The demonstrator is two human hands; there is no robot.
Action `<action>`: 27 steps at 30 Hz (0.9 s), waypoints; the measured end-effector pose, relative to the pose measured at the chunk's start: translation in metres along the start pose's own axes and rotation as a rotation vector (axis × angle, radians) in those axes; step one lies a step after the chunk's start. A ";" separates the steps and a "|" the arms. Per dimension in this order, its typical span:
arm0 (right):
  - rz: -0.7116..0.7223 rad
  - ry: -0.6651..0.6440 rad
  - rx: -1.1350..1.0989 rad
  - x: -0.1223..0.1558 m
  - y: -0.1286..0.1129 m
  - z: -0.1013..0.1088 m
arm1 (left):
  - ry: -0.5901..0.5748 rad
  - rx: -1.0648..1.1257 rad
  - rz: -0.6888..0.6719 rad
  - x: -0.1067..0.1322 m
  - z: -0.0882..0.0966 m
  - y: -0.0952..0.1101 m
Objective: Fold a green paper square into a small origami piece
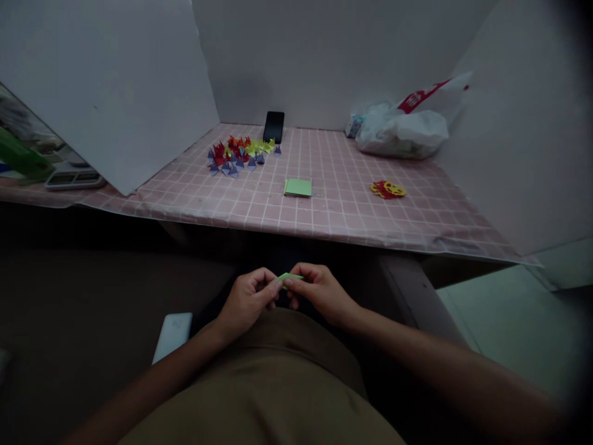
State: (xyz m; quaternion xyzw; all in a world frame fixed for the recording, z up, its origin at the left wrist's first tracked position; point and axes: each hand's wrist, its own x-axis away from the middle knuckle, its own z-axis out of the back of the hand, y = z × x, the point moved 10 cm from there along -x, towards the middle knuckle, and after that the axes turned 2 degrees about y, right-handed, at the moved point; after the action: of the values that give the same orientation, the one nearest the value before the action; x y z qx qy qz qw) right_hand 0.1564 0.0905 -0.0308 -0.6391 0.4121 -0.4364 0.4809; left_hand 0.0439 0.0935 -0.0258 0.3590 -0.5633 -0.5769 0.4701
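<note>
Both of my hands are low over my lap, below the table's front edge. My left hand and my right hand pinch a small folded piece of green paper between their fingertips. On the pink checked table above them lies a small stack of green paper squares. Further back on the left sits a cluster of several small folded paper figures in red, orange, yellow and purple.
A black phone leans against the back wall. A white plastic bag lies at the back right, with a red and yellow paper piece in front of it. White boards enclose the table. A white flat object lies by my left forearm.
</note>
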 end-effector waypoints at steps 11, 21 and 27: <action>-0.030 -0.011 -0.056 0.001 0.005 -0.002 | 0.137 0.168 -0.015 -0.004 0.011 -0.005; -0.009 -0.016 -0.088 0.002 0.006 -0.007 | 0.087 0.206 0.005 -0.004 0.005 -0.006; 0.032 -0.045 -0.086 0.002 0.002 -0.006 | 0.068 0.133 0.044 -0.003 0.004 -0.003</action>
State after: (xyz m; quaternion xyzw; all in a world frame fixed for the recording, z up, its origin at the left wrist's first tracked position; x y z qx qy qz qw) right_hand 0.1506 0.0870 -0.0311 -0.6622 0.4296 -0.3963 0.4690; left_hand 0.0403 0.0975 -0.0289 0.3965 -0.5919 -0.5150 0.4767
